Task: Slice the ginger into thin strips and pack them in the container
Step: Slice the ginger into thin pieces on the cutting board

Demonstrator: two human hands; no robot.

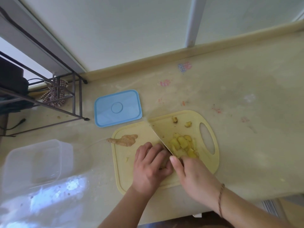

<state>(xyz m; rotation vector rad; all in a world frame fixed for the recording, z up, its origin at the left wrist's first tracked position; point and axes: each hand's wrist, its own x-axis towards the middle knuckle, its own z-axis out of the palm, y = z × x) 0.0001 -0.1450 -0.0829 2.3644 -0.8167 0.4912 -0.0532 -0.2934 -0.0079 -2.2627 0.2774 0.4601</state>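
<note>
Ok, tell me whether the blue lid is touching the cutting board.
Apart. The head view shows the blue lid lying flat on the counter, with a thin strip of bare counter between its near right corner and the cutting board's far edge.

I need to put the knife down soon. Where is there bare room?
Bare counter right of the cutting board, and between the blue lid and clear container. The board's right half is crowded with ginger slices.
</note>
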